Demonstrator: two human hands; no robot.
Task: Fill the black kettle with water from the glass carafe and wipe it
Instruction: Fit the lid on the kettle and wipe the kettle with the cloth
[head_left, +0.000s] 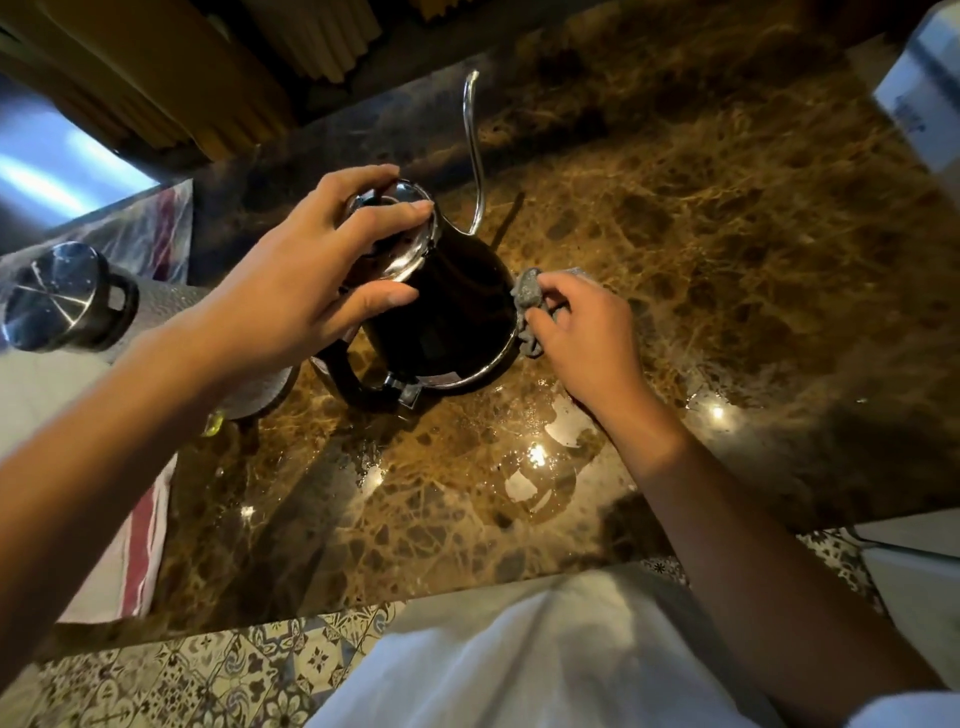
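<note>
Glossy brown marble counter, patterned floor tiles

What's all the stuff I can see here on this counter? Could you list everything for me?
kettle: one, black with silver lid and thin spout, middle of counter
rag: one, grey, pressed against kettle's right side
counter: one, brown marble, glossy
carafe: one, silver lid, left edge, partly hidden by the forearm
towel: one, white with red stripes, left counter edge
box: one, white, top right corner
floor: patterned tiles, below
left hand: grip on kettle's lid
right hand: grip on rag
</note>
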